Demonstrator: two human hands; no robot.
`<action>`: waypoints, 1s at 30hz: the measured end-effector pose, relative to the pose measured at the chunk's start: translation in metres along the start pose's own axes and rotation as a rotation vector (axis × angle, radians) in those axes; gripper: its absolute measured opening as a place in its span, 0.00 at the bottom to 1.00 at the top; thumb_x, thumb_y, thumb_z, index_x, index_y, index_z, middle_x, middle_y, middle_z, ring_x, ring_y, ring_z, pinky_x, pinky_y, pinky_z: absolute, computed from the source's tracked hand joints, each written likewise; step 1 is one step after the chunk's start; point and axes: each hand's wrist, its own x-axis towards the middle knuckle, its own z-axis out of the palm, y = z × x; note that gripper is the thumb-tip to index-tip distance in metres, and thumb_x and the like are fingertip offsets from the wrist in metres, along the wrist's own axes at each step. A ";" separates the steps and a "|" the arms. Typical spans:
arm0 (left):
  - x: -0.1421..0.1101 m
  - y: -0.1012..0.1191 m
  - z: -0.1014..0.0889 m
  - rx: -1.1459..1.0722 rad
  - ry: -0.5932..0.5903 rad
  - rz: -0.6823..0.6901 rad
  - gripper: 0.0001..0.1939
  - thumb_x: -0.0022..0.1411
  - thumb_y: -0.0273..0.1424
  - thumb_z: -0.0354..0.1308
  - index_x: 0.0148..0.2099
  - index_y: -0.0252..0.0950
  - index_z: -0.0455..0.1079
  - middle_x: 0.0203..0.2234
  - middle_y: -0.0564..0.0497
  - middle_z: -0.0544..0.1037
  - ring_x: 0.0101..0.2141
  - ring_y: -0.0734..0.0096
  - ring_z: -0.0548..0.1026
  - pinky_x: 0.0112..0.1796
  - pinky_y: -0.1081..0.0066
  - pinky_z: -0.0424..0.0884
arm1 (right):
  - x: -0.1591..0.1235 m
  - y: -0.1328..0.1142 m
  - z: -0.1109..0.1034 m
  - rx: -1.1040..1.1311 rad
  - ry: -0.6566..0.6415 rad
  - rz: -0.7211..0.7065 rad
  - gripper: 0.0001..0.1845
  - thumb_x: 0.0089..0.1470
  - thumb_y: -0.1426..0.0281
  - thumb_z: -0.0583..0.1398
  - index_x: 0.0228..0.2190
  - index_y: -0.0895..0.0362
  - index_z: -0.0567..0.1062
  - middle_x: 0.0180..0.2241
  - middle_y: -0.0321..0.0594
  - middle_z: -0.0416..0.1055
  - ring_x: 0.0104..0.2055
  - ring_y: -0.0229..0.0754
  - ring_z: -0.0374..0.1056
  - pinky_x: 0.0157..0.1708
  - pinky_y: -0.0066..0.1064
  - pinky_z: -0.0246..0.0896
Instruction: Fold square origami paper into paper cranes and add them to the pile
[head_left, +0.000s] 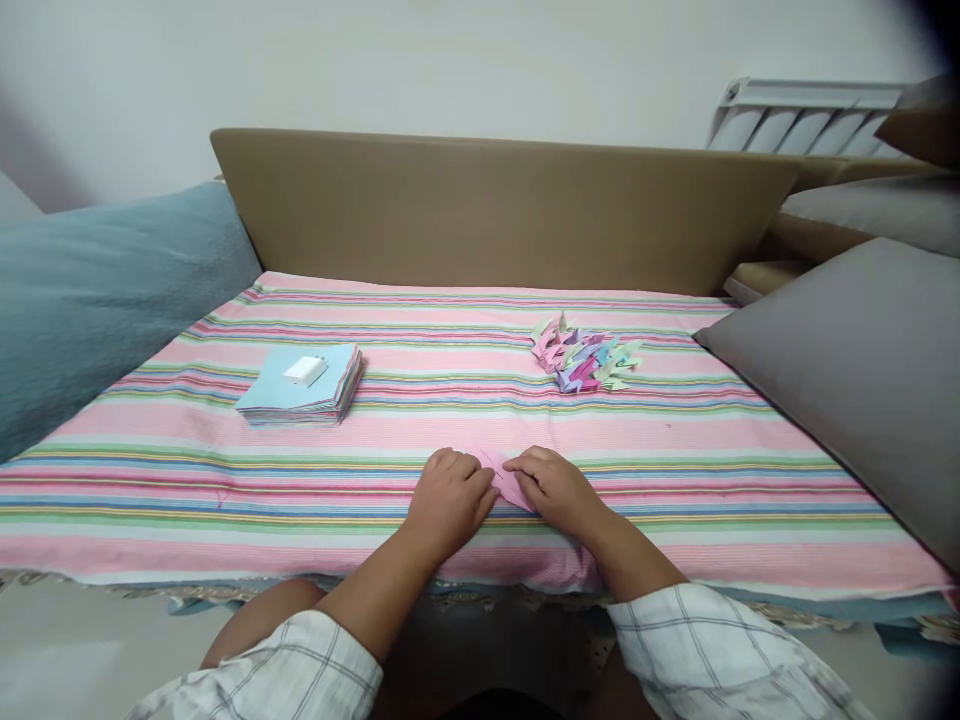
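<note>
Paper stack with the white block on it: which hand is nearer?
Left. The left hand is to the right of the stack, nearer the person; the right hand is farther right again.

Matt pink paper (511,490) on striped woven cloth (480,415).

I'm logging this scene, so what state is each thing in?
Pink paper: partly hidden, under both hands
Left hand: fingers on the paper
Right hand: fingers on the paper
Paper stack: piled flat, edges slightly uneven
White block: lying on the stack
Small paper pieces: folded, loosely heaped
Striped cloth: spread out, lightly creased
</note>
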 end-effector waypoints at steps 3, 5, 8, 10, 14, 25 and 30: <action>0.000 -0.001 0.002 -0.030 0.022 -0.008 0.13 0.62 0.34 0.49 0.46 0.39 0.70 0.34 0.47 0.74 0.37 0.63 0.68 0.43 0.59 0.60 | -0.002 0.002 -0.003 0.033 -0.026 -0.015 0.16 0.52 0.78 0.53 0.39 0.55 0.75 0.34 0.41 0.72 0.38 0.41 0.67 0.40 0.33 0.64; 0.000 0.000 0.002 -0.043 0.022 -0.017 0.13 0.62 0.34 0.49 0.47 0.39 0.69 0.37 0.47 0.74 0.39 0.62 0.68 0.44 0.58 0.60 | -0.003 0.003 -0.005 0.039 -0.047 -0.033 0.16 0.51 0.78 0.54 0.39 0.55 0.75 0.34 0.40 0.72 0.37 0.40 0.67 0.38 0.32 0.64; 0.001 0.001 0.000 -0.071 -0.003 -0.028 0.16 0.61 0.38 0.50 0.48 0.39 0.69 0.41 0.46 0.74 0.41 0.60 0.68 0.47 0.56 0.59 | -0.005 0.001 -0.006 0.004 -0.059 -0.048 0.13 0.51 0.76 0.56 0.38 0.55 0.76 0.32 0.40 0.72 0.36 0.40 0.67 0.36 0.31 0.62; 0.002 0.003 -0.002 -0.092 -0.022 -0.030 0.21 0.58 0.44 0.52 0.50 0.39 0.68 0.44 0.45 0.73 0.43 0.58 0.68 0.48 0.54 0.57 | -0.005 -0.002 -0.004 -0.026 -0.065 -0.051 0.10 0.52 0.73 0.57 0.36 0.55 0.76 0.31 0.39 0.72 0.35 0.40 0.67 0.35 0.30 0.61; 0.002 0.005 -0.002 -0.086 -0.051 -0.036 0.32 0.51 0.52 0.56 0.52 0.38 0.66 0.50 0.45 0.71 0.47 0.55 0.65 0.52 0.51 0.54 | -0.004 -0.012 0.001 -0.117 -0.040 -0.035 0.08 0.54 0.69 0.56 0.30 0.55 0.76 0.27 0.39 0.71 0.32 0.40 0.65 0.33 0.31 0.58; 0.005 -0.004 0.004 -0.068 -0.083 0.014 0.20 0.58 0.29 0.52 0.53 0.38 0.66 0.53 0.46 0.68 0.46 0.59 0.66 0.48 0.57 0.62 | -0.003 0.001 -0.010 -0.084 -0.009 -0.046 0.15 0.45 0.79 0.54 0.33 0.53 0.75 0.54 0.40 0.64 0.58 0.48 0.53 0.55 0.47 0.42; 0.006 -0.005 0.003 -0.054 -0.047 -0.004 0.22 0.52 0.23 0.52 0.51 0.37 0.68 0.53 0.43 0.66 0.50 0.57 0.63 0.51 0.57 0.60 | -0.004 -0.003 -0.010 -0.056 -0.033 -0.039 0.09 0.49 0.73 0.56 0.33 0.52 0.73 0.47 0.41 0.70 0.50 0.45 0.63 0.53 0.48 0.43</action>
